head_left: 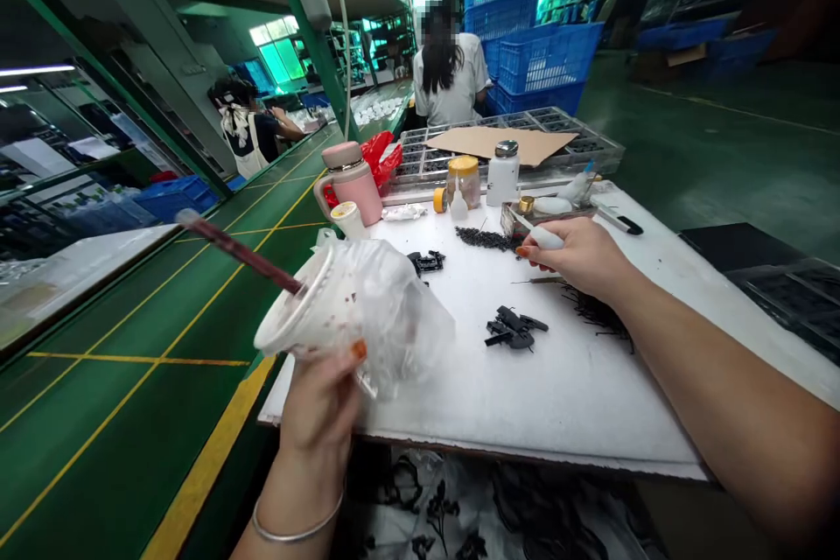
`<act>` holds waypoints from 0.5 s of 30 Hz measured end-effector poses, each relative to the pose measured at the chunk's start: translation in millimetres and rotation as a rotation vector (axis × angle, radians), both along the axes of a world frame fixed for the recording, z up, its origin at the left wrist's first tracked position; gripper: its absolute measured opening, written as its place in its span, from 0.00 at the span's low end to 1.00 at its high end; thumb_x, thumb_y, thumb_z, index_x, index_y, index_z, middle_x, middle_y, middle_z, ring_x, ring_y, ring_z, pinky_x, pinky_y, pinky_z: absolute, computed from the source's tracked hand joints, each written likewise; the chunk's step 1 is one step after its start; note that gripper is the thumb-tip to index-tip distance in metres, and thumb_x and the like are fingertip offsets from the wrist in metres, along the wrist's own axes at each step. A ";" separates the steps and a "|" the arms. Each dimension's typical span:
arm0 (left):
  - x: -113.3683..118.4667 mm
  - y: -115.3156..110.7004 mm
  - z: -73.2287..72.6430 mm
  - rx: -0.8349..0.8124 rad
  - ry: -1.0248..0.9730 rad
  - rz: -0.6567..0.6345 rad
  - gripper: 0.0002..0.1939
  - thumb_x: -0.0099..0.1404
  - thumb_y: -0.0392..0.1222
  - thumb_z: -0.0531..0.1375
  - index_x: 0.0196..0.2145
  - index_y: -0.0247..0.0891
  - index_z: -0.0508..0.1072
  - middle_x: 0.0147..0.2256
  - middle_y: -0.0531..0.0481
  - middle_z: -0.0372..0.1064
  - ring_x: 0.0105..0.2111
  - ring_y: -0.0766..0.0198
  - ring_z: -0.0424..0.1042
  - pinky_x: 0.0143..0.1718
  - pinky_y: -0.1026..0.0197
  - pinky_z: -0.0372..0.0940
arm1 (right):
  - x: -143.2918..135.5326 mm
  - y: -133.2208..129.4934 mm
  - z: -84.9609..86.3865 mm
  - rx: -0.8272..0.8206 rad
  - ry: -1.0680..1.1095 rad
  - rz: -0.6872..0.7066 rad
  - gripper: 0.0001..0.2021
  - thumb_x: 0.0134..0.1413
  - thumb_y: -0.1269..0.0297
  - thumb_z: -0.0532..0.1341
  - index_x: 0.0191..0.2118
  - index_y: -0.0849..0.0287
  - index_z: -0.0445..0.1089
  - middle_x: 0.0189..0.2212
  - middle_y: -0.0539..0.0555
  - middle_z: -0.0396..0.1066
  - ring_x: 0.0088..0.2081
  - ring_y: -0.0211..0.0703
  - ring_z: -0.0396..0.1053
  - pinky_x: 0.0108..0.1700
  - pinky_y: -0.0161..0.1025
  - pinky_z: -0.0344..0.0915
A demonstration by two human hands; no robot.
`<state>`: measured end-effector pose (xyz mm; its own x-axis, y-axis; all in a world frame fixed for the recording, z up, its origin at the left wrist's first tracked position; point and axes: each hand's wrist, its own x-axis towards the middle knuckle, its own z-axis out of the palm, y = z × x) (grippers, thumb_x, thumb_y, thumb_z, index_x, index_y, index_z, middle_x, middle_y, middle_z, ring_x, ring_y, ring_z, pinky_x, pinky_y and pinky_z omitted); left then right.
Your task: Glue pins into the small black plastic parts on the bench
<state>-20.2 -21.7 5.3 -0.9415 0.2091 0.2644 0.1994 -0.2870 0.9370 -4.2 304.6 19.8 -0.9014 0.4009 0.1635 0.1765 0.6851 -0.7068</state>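
My left hand point(321, 407) grips a white paper drink cup point(321, 306) tilted to the left above the board's left edge. A dark straw point(240, 252) sticks out of it, and a clear plastic bag point(413, 328) hangs around its side. Over the right part of the board, my right hand point(587, 258) pinches a small white squeeze bottle point(546, 236) whose thin tip points up and left. Below that hand lie thin black wire-like pieces point(600, 315). Black plastic parts point(515, 328) rest in a heap mid-board, with small black bits point(482, 238) farther back.
The white work board point(459, 407) borders a green conveyor belt point(131, 394). At the back stand a pink thermos point(360, 188), a yellow-lidded jar point(464, 179) and a white pump bottle point(503, 175). Cardboard point(502, 143) covers a tray. Two people sit beyond, near blue crates point(544, 61).
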 end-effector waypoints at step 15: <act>-244.2 154.8 54.0 -0.135 0.236 0.230 0.36 0.38 0.24 0.67 0.47 0.33 0.63 0.40 0.47 0.71 0.42 0.60 0.71 0.47 0.58 0.68 | 0.1 2.2 2.2 -0.071 -0.025 0.070 0.12 0.48 0.54 0.61 0.24 0.57 0.69 0.19 0.48 0.68 0.24 0.40 0.64 0.26 0.35 0.54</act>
